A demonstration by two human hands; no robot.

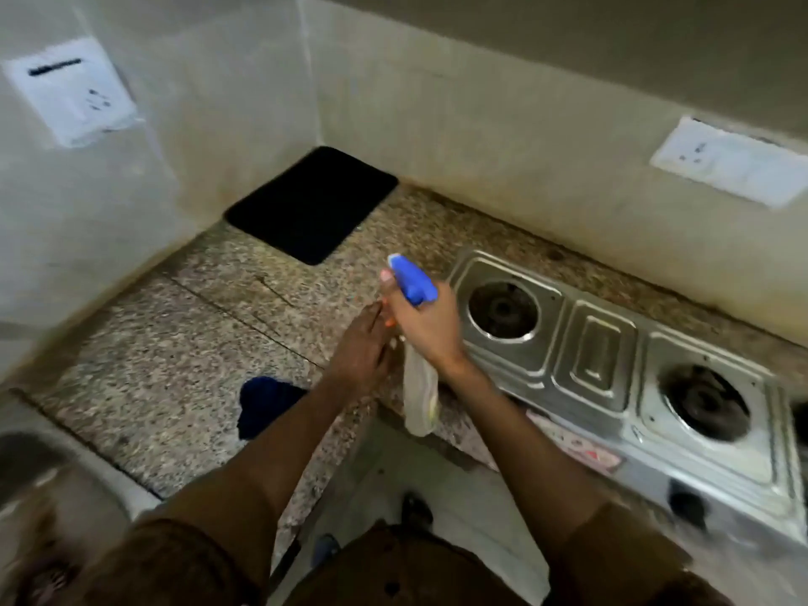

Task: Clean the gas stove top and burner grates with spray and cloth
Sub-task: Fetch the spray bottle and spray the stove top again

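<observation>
Frame blurred; bottle (420,389) label unreadable, neck hidden by hands. Stove (612,360) cut off at right edge, grates not visible. Right hand (422,323) wrapped around blue spray head (413,284), bottle hanging tilted over counter (175,352) edge, left of stove. Left hand (360,349) (fingers extended, relaxed) touches bottle neck. Blue cloth (262,406) on counter, partly behind left forearm.

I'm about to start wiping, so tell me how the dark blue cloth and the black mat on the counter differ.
The dark blue cloth lies crumpled near the counter's front edge; the black mat lies flat in the back corner by the walls. The cloth is smaller and shapeless; the mat is a larger rounded rectangle. Both are dark, rest on the granite counter, and are untouched by either hand.
</observation>
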